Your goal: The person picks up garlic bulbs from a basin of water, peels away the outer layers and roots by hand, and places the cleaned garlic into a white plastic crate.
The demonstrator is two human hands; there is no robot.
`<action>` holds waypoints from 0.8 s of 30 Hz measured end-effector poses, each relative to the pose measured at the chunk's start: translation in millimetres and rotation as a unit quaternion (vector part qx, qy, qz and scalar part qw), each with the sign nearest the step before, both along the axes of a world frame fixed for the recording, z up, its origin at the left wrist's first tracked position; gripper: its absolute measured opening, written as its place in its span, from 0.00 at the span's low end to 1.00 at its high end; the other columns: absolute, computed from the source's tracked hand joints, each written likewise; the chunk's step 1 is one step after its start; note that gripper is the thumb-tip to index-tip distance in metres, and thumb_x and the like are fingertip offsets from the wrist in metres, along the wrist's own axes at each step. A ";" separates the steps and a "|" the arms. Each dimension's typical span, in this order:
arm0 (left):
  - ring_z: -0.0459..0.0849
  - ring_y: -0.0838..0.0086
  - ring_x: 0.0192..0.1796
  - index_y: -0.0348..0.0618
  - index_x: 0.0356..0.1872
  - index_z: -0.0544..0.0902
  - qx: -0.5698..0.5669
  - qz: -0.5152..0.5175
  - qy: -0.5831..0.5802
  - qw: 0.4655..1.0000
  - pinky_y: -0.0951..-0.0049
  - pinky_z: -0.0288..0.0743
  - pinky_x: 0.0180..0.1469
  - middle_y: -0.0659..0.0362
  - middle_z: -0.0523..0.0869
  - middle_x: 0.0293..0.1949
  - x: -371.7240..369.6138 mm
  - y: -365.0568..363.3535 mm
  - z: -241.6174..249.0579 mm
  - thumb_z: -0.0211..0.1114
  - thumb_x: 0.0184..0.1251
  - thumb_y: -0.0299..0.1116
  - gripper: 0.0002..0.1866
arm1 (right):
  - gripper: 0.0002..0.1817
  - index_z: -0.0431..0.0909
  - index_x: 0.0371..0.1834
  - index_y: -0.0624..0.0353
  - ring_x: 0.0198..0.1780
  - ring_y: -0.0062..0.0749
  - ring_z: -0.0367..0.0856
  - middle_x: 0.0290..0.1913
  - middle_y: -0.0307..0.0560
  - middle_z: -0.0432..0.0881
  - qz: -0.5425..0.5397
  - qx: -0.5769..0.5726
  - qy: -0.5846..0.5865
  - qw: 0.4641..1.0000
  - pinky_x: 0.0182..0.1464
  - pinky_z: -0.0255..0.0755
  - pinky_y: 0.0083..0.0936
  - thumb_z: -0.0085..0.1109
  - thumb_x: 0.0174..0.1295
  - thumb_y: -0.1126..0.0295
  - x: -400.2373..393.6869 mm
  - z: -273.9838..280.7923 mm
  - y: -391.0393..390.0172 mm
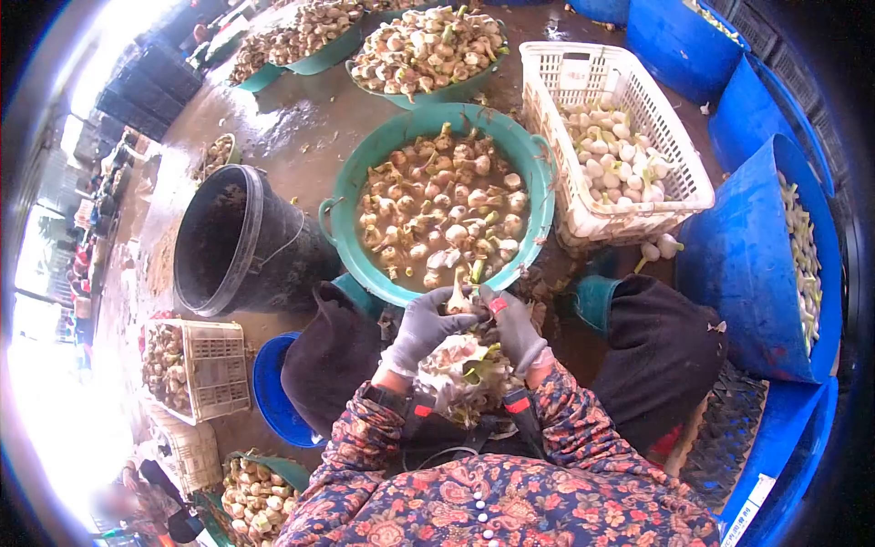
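My left hand, in a grey glove, is closed on a garlic bulb at the near rim of a green basin. Close against it is my right hand, also gloved, with a red patch near the thumb. Its fingers are curled in, and what they grip is hidden. Below both hands, a heap of pale garlic skins with green bits lies over my lap. Muddy water fills the basin, and many unpeeled garlic bulbs sit in it.
A white crate of cleaned garlic stands right of the basin. Blue tubs line the right side. On the left are a black bucket, a blue bucket and a crate of garlic. Another heaped basin stands beyond.
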State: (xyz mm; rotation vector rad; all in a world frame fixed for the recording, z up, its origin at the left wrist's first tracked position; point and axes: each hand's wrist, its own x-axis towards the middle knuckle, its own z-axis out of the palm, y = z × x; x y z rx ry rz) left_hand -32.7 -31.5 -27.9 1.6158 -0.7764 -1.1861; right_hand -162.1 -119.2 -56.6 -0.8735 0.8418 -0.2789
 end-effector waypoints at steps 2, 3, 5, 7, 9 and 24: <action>0.80 0.81 0.38 0.35 0.51 0.75 -0.040 0.059 0.117 0.991 0.78 0.76 0.43 0.61 0.84 0.38 -5.5 2.0 -5.4 0.74 0.48 0.28 0.27 | 0.24 0.72 0.54 0.55 0.31 0.21 0.77 0.35 0.39 0.79 0.059 0.145 -0.090 0.984 0.28 0.73 0.21 0.46 0.66 0.50 -6.5 13.7 4.3; 0.80 0.81 0.39 0.34 0.52 0.75 -0.021 0.053 0.062 0.996 0.79 0.75 0.45 0.62 0.84 0.37 -9.4 1.8 -7.5 0.74 0.48 0.29 0.28 | 0.23 0.72 0.54 0.55 0.33 0.23 0.79 0.36 0.41 0.80 0.068 0.208 -0.162 0.962 0.30 0.74 0.23 0.45 0.66 0.50 -9.5 18.3 11.3; 0.80 0.72 0.47 0.34 0.53 0.73 0.012 0.005 0.001 1.000 0.73 0.72 0.52 0.57 0.82 0.43 -6.9 5.0 -19.1 0.77 0.44 0.36 0.33 | 0.18 0.73 0.51 0.55 0.35 0.26 0.79 0.38 0.44 0.81 0.019 0.230 -0.206 0.951 0.32 0.75 0.26 0.45 0.67 0.55 -1.3 -18.7 16.1; 0.74 0.63 0.57 0.34 0.55 0.71 -0.111 -0.010 -0.334 0.936 0.66 0.67 0.59 0.51 0.77 0.52 0.1 3.4 -22.1 0.79 0.38 0.43 0.41 | 0.16 0.74 0.47 0.56 0.34 0.25 0.80 0.35 0.42 0.81 -0.026 0.320 -0.239 0.917 0.31 0.75 0.25 0.47 0.66 0.56 -2.8 -16.5 10.7; 0.69 0.56 0.60 0.42 0.54 0.74 -0.155 0.049 -0.409 0.898 0.62 0.61 0.64 0.50 0.74 0.55 -1.6 4.3 -1.6 0.77 0.35 0.48 0.41 | 0.19 0.76 0.43 0.58 0.22 0.22 0.78 0.28 0.40 0.81 -0.018 0.326 -0.169 0.930 0.22 0.72 0.17 0.48 0.66 0.52 -6.8 -9.2 5.2; 0.83 0.74 0.31 0.42 0.40 0.84 0.184 -0.018 -0.107 0.977 0.72 0.76 0.39 0.57 0.86 0.31 2.9 25.8 -52.0 0.67 0.57 0.39 0.14 | 0.18 0.78 0.41 0.64 0.30 0.16 0.70 0.30 0.35 0.77 0.079 -0.030 0.051 0.995 0.32 0.63 0.15 0.64 0.55 0.61 -10.4 -14.1 10.7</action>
